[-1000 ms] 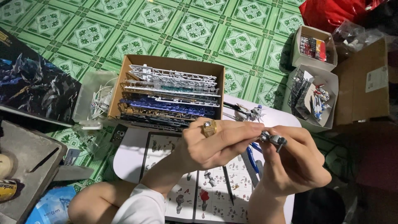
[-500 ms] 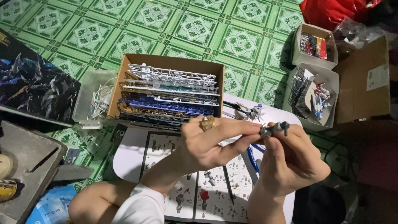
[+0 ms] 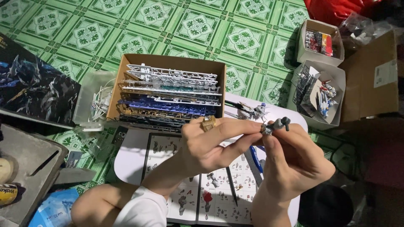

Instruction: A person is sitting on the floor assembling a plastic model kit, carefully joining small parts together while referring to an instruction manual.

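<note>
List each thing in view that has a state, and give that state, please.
Left hand: pinching the small grey plastic model part.
Right hand: gripping the same part.
Brown cardboard box of plastic part frames: open, full.
Printed instruction booklet: lying open on the white table.
Two small white cardboard boxes: open.

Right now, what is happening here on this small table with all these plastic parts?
A person sits over a small white table on a green tiled floor and works on a plastic model kit. Both hands meet on a small grey part: the right hand grips it, and the left hand, which wears a gold ring, touches it with its fingertips. An open instruction sheet lies under the hands. Behind them stands a cardboard box filled with part frames.
</note>
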